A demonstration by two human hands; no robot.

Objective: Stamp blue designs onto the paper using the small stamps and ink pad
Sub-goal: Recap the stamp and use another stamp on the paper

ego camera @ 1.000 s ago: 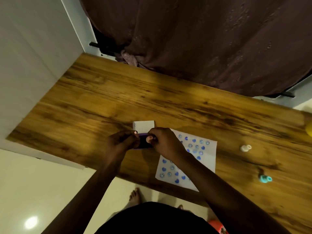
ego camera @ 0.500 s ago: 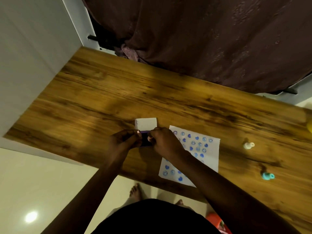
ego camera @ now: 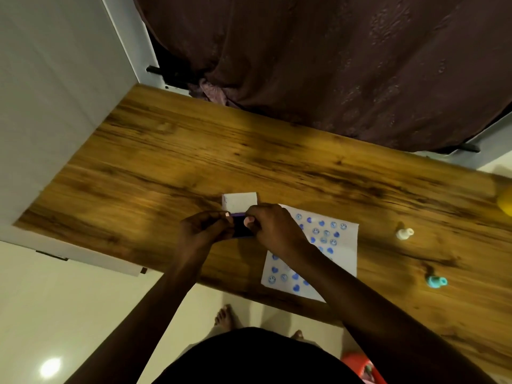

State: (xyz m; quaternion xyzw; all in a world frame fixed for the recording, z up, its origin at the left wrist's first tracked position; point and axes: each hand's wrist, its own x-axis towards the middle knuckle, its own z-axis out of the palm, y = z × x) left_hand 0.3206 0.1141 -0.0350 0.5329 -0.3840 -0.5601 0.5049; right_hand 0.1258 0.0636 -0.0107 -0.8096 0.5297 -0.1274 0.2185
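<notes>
Hands meet over the ink pad (ego camera: 243,230) near the front of the wooden table (ego camera: 171,162). My left hand (ego camera: 203,231) pinches the pad's left side with fingers curled in narrow, and my right hand (ego camera: 273,230) grips its right side, thumb on top. Holding it from both sides like this looks to me like steadying the case, perhaps opening or shutting it; I cannot tell which. Its white lid (ego camera: 240,201) stands open at the far edge, touching the pad.

Neither hand holds a stamp. A white stamp (ego camera: 404,233) and a teal stamp (ego camera: 437,281) lie well apart on the right, within easy reach of my right arm.

Just beside the pad sits the paper (ego camera: 343,261), a white sheet partly under my right wrist. It already carries many blue hearts and round smiley faces in loose rows, so I judge the stamping well advanced.
</notes>
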